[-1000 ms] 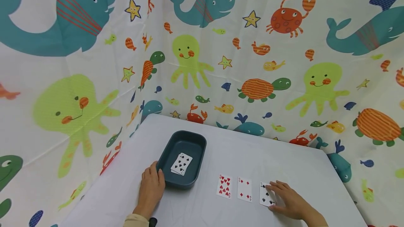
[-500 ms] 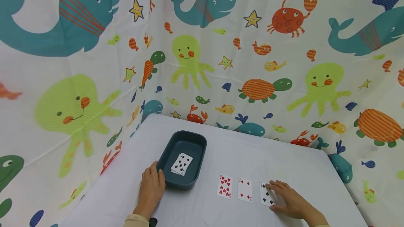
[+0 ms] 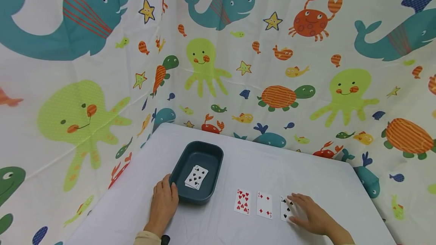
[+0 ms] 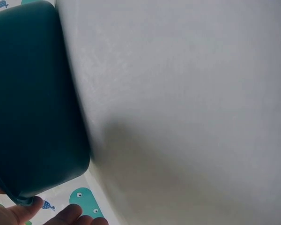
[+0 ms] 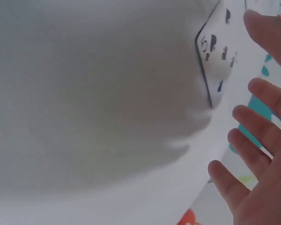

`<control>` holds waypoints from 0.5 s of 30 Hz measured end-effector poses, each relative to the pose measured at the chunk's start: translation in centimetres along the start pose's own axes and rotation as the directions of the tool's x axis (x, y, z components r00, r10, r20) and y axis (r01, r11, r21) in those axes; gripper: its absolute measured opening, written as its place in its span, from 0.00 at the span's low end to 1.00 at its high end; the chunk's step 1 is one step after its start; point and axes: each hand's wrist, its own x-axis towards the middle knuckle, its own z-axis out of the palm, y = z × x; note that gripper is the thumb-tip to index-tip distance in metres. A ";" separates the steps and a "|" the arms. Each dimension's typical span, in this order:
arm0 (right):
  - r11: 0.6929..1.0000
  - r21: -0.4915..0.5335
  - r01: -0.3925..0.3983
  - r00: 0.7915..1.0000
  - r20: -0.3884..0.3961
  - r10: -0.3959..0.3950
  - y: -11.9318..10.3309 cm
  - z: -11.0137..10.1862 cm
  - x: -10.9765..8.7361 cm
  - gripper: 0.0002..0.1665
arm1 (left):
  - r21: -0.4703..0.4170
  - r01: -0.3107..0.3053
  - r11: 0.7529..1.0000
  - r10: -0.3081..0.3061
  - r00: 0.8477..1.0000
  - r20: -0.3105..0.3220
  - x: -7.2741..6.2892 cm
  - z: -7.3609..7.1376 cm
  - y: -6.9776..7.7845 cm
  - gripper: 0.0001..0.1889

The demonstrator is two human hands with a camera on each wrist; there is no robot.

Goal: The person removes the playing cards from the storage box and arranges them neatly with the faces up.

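My left hand [image 3: 161, 203] holds the near left corner of a dark teal plastic tub [image 3: 195, 200]. In the left wrist view its rim lies between fingers [image 4: 25, 211] of that hand. Inside the tub lies a small stack of playing cards [image 3: 196, 177], a spade card face up on top. On the right, my right hand [image 3: 311, 216] is over a face-up spade card [image 3: 284, 211], covering its right part. Its fingers are spread and relaxed, and the right wrist view shows fingertips [image 5: 239, 112] apart from that spade card [image 5: 219, 61].
A red heart card [image 3: 242, 201] and a four of diamonds [image 3: 264, 205] lie face up in a row left of the spade card. White cloth covers the table [image 3: 265, 162]. A curtain [image 3: 218, 97] printed with sea animals rises behind and beside it.
My right hand has lifted slightly and its thumb has shifted a little left over the spade card. The left hand, tub and cards stay where they were.
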 end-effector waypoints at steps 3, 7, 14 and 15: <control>1.000 0.025 -0.019 0.999 -0.032 0.020 -0.4 0.0 0.1 0.43 | -0.002 -0.005 1.000 0.005 1.000 -0.006 0.0 0.0 0.0 0.23; 0.997 0.064 -0.040 0.997 -0.062 0.044 -1.2 -0.1 0.4 0.42 | -0.002 -0.002 1.000 0.002 1.000 0.005 -0.1 0.0 0.0 0.24; 0.994 0.114 0.001 0.996 -0.090 0.010 -3.8 -0.3 1.8 0.42 | 0.000 -0.002 1.000 0.002 1.000 0.009 -0.1 0.1 -0.2 0.24; 0.993 0.118 0.024 0.995 -0.098 -0.013 -4.2 -0.3 2.1 0.42 | 0.001 -0.001 1.000 0.001 1.000 0.010 -0.1 0.0 -0.1 0.24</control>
